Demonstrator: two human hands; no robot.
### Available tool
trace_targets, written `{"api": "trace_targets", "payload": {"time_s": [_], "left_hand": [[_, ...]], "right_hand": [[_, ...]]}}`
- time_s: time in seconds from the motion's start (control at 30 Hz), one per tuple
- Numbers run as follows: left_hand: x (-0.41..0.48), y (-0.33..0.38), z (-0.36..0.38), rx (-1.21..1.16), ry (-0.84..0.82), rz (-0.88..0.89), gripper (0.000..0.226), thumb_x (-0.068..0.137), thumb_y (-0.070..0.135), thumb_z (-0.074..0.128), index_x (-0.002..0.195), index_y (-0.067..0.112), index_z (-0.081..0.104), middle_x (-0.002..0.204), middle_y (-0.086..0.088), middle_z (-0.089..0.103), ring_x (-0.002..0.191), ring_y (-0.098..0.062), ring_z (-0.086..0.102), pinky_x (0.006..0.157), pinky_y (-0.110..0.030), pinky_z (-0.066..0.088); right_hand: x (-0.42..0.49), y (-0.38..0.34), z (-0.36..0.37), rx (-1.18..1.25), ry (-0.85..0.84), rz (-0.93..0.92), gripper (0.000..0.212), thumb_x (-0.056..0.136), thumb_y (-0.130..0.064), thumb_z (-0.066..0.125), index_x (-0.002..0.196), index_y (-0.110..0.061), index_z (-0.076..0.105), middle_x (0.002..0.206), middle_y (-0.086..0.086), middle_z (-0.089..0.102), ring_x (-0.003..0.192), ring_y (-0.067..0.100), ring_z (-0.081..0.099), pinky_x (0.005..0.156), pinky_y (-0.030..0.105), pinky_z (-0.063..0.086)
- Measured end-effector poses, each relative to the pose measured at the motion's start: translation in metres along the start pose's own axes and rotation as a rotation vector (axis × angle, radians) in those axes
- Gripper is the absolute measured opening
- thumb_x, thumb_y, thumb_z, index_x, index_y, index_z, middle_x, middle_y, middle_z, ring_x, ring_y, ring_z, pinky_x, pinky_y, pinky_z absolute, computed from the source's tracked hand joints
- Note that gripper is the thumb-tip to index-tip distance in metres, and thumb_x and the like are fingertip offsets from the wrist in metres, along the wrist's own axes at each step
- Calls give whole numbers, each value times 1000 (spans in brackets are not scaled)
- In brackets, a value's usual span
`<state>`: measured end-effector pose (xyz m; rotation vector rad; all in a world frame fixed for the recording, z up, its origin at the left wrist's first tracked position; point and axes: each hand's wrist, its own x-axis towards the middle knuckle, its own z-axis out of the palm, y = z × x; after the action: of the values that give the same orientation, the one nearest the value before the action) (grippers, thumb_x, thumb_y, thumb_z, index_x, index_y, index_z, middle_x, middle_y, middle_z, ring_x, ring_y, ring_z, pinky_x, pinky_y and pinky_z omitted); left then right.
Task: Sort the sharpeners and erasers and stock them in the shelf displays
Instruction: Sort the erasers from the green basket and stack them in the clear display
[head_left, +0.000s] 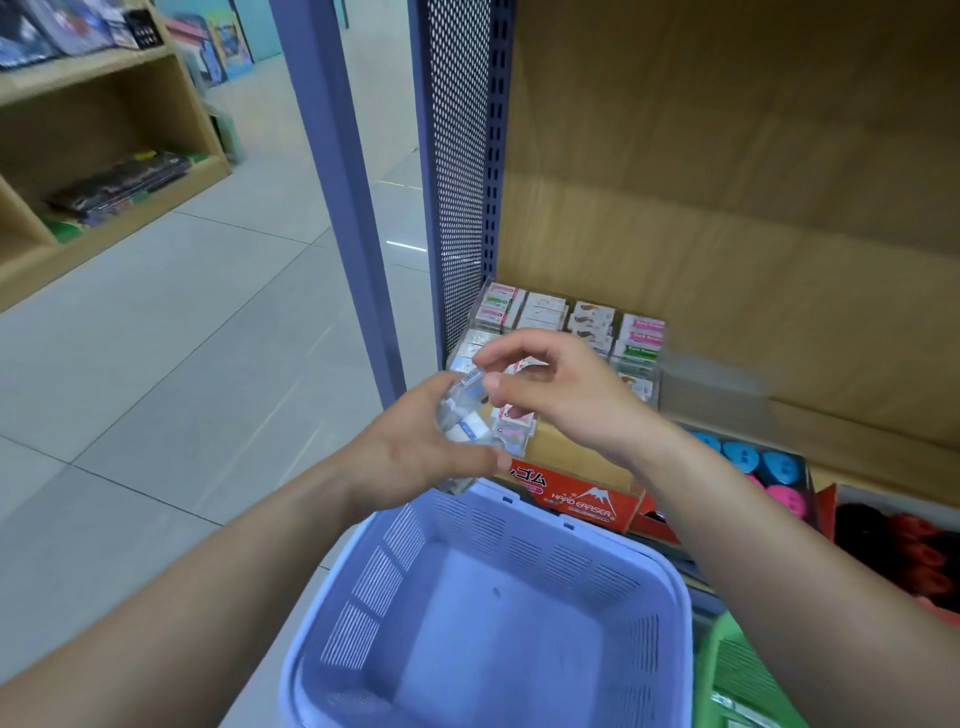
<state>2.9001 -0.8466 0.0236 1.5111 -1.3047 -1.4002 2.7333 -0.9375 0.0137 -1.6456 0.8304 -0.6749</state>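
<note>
Right now the left hand (415, 447) grips a clear packet of erasers (465, 415) around its middle, fingers and thumb wrapped about it. It holds the packet above the far rim of the lavender basket (571, 561). The packet's long axis stands roughly upright, and its upper end points toward the right hand (566, 395). That hand hovers just beside it. Its thumb and forefinger fingers (491, 383) are curled at the packet's top edge, but I cannot tell whether they truly pinch the film or only touch it.

The next move probably turns on that top edge, since opening the packet means pulling there, away from the left palm. The clear shelf display (639, 338), already part filled with boxed erasers, lies just beyond and to the right of both hands. The right hand is therefore the nearer one for stocking.
</note>
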Motion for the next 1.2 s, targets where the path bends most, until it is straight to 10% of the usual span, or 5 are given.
{"api": "trace_targets", "payload": {"time_s": [0.27, 0.87, 1.2], "left_hand": [[-3, 10, 15, -31, -99, -5, 64, 70, 19, 87, 124, 21, 53, 102, -6, 75, 85, -15, 71, 72, -33, 58], [11, -18, -9, 207, 93, -90, 35, 79, 19, 84, 108, 15, 63, 79, -5, 64, 59, -8, 58, 54, -20, 51], [18, -34, -24, 272, 102, -109, 39, 77, 23, 87, 107, 18, 63, 84, -11, 66, 65, -14, 59, 57, -25, 52]], "right_hand": [[-19, -3, -17, -41, -1, 63, 8, 92, -7, 71, 99, -11, 68, 97, 3, 70, 83, 20, 66, 88, 51, 56], [-20, 56, -45, 140, 317, 274, 16, 85, -5, 78, 93, -11, 65, 74, 2, 73, 66, 14, 65, 63, 27, 54], [17, 113, -27, -34, 294, 345, 19, 89, -3, 73, 94, -21, 72, 101, 4, 72, 88, 17, 68, 74, 27, 57]]}}
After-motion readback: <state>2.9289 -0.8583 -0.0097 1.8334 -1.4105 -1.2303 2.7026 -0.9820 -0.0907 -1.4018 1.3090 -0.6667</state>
